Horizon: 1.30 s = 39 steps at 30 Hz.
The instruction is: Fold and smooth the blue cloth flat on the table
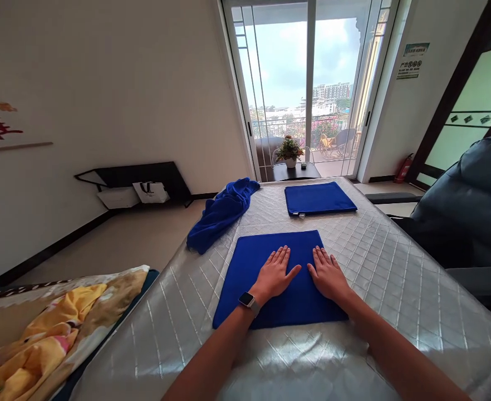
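Observation:
A blue cloth [245, 267] lies spread flat in front of me on a quilted silver mattress [187, 312]. My left hand [274, 275] rests on its middle, palm down with the fingers stretched out and the thumb apart. On the right part of the same cloth, my right hand [328, 273] also lies flat, fingers extended. Farther back sits a neatly folded blue cloth [320, 199] with a small white tag at its near edge. A crumpled blue cloth [224, 214] lies at the mattress's far left edge.
A yellow patterned blanket [57, 328] lies at lower left. Dark armchairs [458, 206] stand along the right side. Beyond the far end are a small table [291, 172] with a flower pot [290, 151] and a glass sliding door. White bags [150, 192] rest on a black stand by the left wall.

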### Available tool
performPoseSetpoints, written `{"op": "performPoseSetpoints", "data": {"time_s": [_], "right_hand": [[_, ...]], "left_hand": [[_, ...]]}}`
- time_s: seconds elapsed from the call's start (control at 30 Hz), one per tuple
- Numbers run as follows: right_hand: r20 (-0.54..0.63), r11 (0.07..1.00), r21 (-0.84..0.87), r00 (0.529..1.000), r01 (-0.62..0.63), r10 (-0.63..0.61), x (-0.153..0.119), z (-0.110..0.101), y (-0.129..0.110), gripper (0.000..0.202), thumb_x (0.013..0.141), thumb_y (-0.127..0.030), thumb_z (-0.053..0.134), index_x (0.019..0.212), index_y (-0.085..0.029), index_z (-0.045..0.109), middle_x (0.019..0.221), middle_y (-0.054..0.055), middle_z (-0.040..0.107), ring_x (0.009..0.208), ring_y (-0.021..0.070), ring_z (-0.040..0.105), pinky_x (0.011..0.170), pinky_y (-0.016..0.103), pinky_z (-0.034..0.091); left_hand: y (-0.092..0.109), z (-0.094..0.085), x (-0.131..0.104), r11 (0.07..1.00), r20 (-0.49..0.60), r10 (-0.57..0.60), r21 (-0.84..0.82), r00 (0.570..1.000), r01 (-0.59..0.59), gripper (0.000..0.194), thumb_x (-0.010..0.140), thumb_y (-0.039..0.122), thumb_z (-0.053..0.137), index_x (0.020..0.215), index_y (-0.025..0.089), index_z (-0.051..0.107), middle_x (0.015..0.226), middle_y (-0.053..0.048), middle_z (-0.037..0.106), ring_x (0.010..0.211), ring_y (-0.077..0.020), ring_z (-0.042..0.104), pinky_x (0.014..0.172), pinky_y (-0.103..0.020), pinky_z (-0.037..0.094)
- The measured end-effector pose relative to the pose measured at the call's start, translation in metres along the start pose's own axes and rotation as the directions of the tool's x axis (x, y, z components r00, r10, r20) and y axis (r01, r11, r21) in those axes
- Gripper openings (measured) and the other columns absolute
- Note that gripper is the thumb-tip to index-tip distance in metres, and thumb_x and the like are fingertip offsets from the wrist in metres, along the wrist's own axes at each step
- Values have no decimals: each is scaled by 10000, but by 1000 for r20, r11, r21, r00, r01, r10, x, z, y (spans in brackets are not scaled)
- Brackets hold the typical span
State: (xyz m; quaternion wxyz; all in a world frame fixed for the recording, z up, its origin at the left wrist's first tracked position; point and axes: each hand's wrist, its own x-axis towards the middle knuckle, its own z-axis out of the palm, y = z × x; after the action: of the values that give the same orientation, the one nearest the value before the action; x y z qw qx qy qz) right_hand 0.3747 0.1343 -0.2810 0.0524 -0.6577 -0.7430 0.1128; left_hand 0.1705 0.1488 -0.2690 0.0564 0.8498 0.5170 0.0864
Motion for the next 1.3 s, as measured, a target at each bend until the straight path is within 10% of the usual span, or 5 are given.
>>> {"op": "performPoseSetpoints", "data": {"time_s": [0.43,1.07,1.3], "right_hand": [[10,1000,5,1000,-21,21,1,3,4,699,1052,-487,180,1644,-119,131,1711,41,76,1577,176,33,1272,401,40],[-60,994,-107,998,-3,-3,57,-38,-8,685,1061,-466,190,1626,-80,212,1703,84,155,1575,199,90,1263,412,61],[-72,997,-23,995,-70,68,84,-11,-9,676,1060,-448,194,1627,-81,211,1700,97,177,1572,186,109,1256,368,88]], "left_hand": [[-126,-10,-42,926,-29,-377,-18,926,377,922,987,726,119,1597,50,267,1681,-191,206,1565,-300,192,1270,-488,192],[-122,-8,-42,924,-86,-380,3,921,382,940,964,755,147,1604,77,270,1682,-190,217,1561,-334,199,1258,-506,202],[-125,-8,-44,927,-87,-371,28,924,375,962,959,761,119,1595,58,283,1674,-206,226,1557,-332,213,1249,-512,218]]}}
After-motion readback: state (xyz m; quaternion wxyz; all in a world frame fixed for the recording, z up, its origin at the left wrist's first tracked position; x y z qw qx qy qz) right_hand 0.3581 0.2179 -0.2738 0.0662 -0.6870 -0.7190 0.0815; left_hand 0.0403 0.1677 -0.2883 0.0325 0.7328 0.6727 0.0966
